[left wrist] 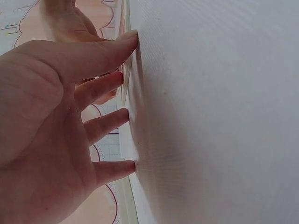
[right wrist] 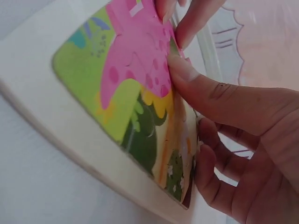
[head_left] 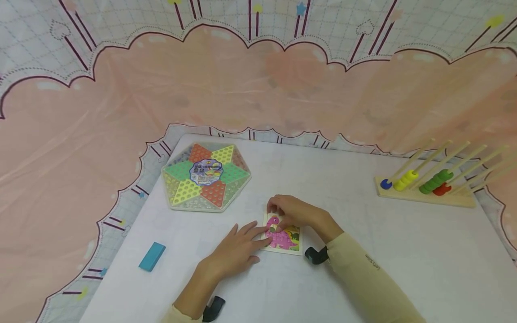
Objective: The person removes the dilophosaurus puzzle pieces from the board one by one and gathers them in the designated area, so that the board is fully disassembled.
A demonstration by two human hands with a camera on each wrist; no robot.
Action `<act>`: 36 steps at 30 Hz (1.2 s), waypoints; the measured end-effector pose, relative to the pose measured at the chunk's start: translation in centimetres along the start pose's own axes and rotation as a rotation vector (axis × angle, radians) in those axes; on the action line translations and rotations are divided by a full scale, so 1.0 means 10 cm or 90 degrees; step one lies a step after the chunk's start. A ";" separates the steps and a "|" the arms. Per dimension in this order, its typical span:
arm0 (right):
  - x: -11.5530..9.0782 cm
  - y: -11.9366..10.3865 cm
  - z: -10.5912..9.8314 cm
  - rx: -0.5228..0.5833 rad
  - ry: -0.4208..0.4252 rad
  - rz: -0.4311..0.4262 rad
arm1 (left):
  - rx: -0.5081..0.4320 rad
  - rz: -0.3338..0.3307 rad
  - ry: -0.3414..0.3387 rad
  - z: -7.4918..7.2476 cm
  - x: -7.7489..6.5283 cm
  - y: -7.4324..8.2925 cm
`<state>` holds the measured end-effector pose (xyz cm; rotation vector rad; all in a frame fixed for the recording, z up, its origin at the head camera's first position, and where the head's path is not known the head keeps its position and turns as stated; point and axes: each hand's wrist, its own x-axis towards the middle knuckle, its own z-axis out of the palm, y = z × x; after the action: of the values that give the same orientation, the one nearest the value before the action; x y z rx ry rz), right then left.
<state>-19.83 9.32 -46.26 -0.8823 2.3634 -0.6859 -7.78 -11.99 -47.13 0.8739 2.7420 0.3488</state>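
As both hands meet over a pink-dino jigsaw (head_left: pixel 282 242), the R hand (head_left: pixel 298 211) is the closer of the two, arched across the far half w/ its thumb (right wrist: pixel 210 95) bent onto the picture face and other fingers curled at the far edge. Dino's head shows in the gap btwn that thumb and those fingers; body and tail lie nearer the person, outside the arch. R fingers are partly drawn in, but whether they pinch a loose piece or merely press is unclear from these angles. L hand (head_left: pixel 237 249), splayed w/ fingers nearly straight and nothing in its grasp, sets index and middle tips on the jigsaw's left margin, putting it immed. right of the L fingertips and directly under the R ones. Long axis, though the shape is almost square, appears to run away from the person, w/ L fingers angled across it. Any shift of a piece would seem to hinge on that narrow space btwn L tips and R thumb. Also pictured: hex game board (head_left: pixel 206 172), beyond and left of L fingers; blue block (head_left: pixel 152 256), well left of them; bead rack (head_left: pixel 404 196), far right of R fingers.
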 end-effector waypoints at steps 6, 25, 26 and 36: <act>-0.01 0.05 0.02 0.014 0.008 -0.008 | 0.001 0.000 0.002 0.00 0.00 0.00; -0.12 0.17 0.01 0.040 0.053 -0.059 | 0.004 -0.008 0.006 0.03 0.01 0.02; -0.13 0.18 0.00 0.049 0.053 -0.053 | 0.010 -0.008 0.006 0.03 0.02 0.03; -0.18 0.22 -0.07 0.132 0.055 -0.037 | 0.029 -0.029 -0.011 -0.01 0.04 0.14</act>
<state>-20.01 12.23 -46.54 -0.8489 2.2957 -0.9914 -7.40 -10.61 -46.64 0.8204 2.7596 0.2698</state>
